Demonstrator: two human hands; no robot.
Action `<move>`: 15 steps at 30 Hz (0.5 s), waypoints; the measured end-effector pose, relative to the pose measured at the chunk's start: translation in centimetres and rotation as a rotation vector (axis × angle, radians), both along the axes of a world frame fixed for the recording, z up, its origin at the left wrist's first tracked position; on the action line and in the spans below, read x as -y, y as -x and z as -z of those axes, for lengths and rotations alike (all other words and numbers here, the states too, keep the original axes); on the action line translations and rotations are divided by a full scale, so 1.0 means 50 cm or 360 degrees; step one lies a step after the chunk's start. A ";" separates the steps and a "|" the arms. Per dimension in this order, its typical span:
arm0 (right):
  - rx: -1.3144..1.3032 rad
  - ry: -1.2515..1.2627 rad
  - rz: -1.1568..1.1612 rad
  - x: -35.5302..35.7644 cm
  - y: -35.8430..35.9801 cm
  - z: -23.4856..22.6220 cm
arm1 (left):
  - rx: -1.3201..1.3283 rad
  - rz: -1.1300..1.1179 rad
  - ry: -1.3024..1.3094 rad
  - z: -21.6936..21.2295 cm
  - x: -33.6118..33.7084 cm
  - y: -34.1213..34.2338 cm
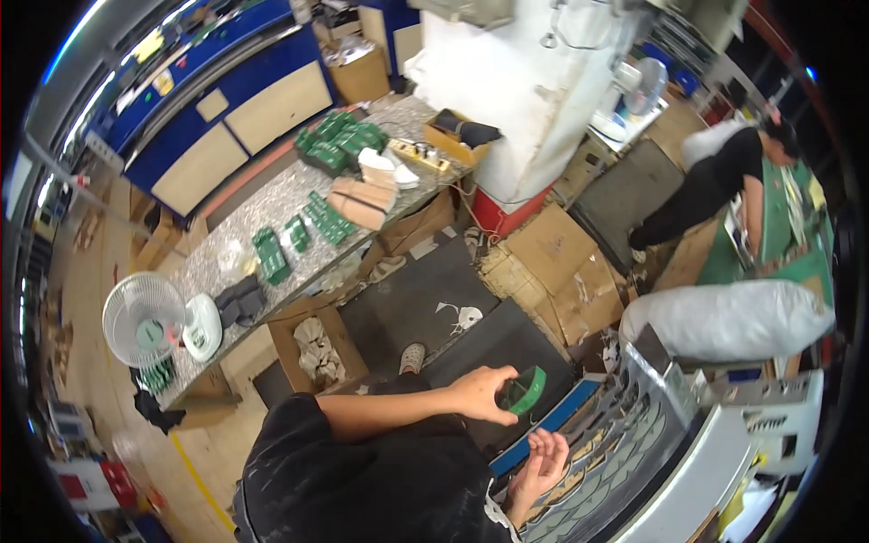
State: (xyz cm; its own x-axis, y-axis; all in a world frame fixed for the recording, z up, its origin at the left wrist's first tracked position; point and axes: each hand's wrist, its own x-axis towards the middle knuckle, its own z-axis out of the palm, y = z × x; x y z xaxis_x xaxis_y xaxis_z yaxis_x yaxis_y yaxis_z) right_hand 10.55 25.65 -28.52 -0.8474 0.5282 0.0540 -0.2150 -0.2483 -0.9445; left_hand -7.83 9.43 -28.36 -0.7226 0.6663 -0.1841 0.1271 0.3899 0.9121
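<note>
Handling seems underway: our left hand grips the green piece, nearer right hand loosely curled, empty; moving calls for steadiness.

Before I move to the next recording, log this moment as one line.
left hand: holding green curved piece | right hand: open, no held item visible | near right hand: grey patterned sheet | speckled bench: white fan

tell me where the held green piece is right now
In the head view, the green piece is right of and below centre, held in the left hand, above the empty right hand and near the blue strip.
</note>
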 end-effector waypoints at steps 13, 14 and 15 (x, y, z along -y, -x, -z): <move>0.1320 -0.1032 -0.0603 0.152 0.175 -0.043 | 0.1527 -0.2605 -0.0279 0.534 0.664 0.274; 0.1369 -0.1162 -0.0699 0.159 0.186 -0.050 | 0.1382 -0.2689 -0.0328 0.536 0.696 0.293; 0.1402 -0.1289 -0.0801 0.168 0.199 -0.055 | 0.1220 -0.2779 -0.0381 0.544 0.733 0.310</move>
